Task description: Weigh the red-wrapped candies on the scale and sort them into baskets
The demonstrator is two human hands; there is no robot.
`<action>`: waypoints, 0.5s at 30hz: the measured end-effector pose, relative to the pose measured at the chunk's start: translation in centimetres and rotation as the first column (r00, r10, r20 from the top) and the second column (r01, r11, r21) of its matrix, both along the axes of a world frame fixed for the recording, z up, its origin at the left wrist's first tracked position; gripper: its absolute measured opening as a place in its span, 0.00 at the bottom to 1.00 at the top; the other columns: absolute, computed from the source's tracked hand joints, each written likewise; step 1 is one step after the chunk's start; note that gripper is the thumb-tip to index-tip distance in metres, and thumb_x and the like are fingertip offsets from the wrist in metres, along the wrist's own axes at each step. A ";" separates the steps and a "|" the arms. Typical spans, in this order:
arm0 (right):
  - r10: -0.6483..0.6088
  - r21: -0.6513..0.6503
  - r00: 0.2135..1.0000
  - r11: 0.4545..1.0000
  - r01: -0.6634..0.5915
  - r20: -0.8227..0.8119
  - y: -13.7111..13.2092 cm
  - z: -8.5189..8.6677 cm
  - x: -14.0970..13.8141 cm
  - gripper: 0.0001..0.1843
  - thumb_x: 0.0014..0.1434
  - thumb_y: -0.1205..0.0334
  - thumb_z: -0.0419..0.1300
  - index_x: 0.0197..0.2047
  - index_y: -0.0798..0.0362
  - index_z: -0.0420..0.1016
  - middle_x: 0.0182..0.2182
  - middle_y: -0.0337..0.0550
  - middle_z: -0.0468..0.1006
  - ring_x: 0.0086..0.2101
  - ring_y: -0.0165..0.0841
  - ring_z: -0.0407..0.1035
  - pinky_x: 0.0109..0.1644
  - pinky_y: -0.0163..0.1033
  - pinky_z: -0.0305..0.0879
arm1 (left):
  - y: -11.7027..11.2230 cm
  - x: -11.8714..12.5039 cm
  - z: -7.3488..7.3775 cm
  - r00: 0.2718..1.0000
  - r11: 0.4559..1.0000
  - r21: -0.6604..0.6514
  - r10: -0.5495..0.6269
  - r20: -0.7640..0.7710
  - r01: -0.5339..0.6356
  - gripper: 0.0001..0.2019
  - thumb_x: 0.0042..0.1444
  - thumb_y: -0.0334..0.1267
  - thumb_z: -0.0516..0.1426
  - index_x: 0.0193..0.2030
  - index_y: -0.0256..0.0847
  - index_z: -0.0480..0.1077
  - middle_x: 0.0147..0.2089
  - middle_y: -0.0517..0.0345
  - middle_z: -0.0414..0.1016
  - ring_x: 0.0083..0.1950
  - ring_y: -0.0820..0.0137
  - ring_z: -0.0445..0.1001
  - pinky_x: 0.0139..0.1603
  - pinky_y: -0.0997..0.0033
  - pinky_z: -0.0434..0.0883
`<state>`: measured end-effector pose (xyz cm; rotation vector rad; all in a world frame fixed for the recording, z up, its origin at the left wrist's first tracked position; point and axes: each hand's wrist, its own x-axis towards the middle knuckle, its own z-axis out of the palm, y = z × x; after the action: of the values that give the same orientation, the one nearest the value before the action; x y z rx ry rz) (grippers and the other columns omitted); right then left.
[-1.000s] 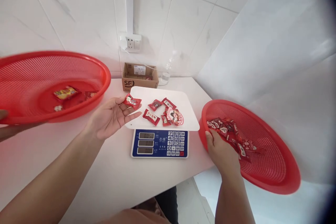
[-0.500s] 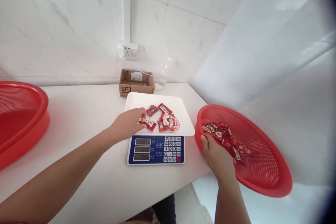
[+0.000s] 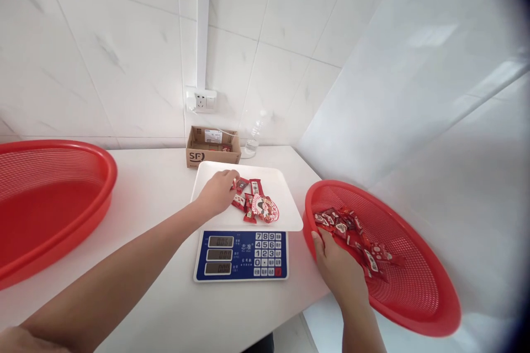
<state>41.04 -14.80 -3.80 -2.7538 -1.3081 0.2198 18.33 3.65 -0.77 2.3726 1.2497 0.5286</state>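
My left hand [image 3: 218,192] is over the white weighing tray [image 3: 285,212], its fingers closed at the left end of a small red packet [image 3: 242,185]; the fingertips are partly hidden. Close by on the tray lie several other red wrapped packets [image 3: 256,186] and a round-edged piece printed with a cartoon figure [image 3: 265,208]. The tray sits on a blue-fronted digital scale [image 3: 242,255] with lit number displays. My right hand [image 3: 339,265] grips the near left rim of a tilted red mesh basket [image 3: 418,281], thumb inside. Several red packets [image 3: 351,229] lie in that basket.
Another red mesh basket [image 3: 108,176] stands at the left on the white table [image 3: 153,300]. Behind the scale are a small cardboard box [image 3: 213,157] and a clear plastic bottle [image 3: 253,138]. A socket [image 3: 201,101] is on the tiled wall.
My left hand has let go of the lower packet, now lying beside the others, and moved to the upper left one. My right hand still holds the basket. The view has tilted up.
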 end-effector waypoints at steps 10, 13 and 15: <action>-0.002 -0.020 1.000 1.000 0.002 0.002 0.0 0.6 -0.1 0.32 0.68 0.47 0.32 0.61 0.52 0.67 0.46 0.54 0.81 0.42 0.47 0.77 0.40 0.47 0.69 | -2.1 -5.5 1.4 0.996 0.997 -0.034 0.071 0.060 -0.069 0.13 0.63 0.40 0.50 0.52 0.47 0.68 0.35 0.62 0.76 0.32 0.69 0.74 0.33 0.70 0.70; 0.001 -0.004 1.000 1.000 -0.001 -0.001 0.0 0.3 0.1 0.31 0.68 0.48 0.34 0.60 0.51 0.67 0.47 0.53 0.80 0.42 0.47 0.77 0.40 0.47 0.69 | -2.6 -10.7 1.6 0.969 0.969 0.044 0.239 0.059 -0.242 0.14 0.61 0.43 0.48 0.52 0.48 0.66 0.42 0.57 0.75 0.36 0.65 0.74 0.35 0.68 0.68; 0.011 0.018 1.000 1.000 -0.011 0.011 0.0 -0.3 0.5 0.30 0.68 0.48 0.35 0.60 0.51 0.68 0.47 0.52 0.81 0.41 0.46 0.77 0.40 0.47 0.70 | -2.8 -14.6 1.3 0.928 0.922 0.104 0.368 0.062 -0.372 0.13 0.60 0.42 0.47 0.50 0.49 0.63 0.49 0.54 0.72 0.40 0.62 0.73 0.36 0.66 0.66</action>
<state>41.51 -14.84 -4.06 -2.7372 -1.3214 0.1930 3.73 0.85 0.49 2.2054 1.7037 0.7790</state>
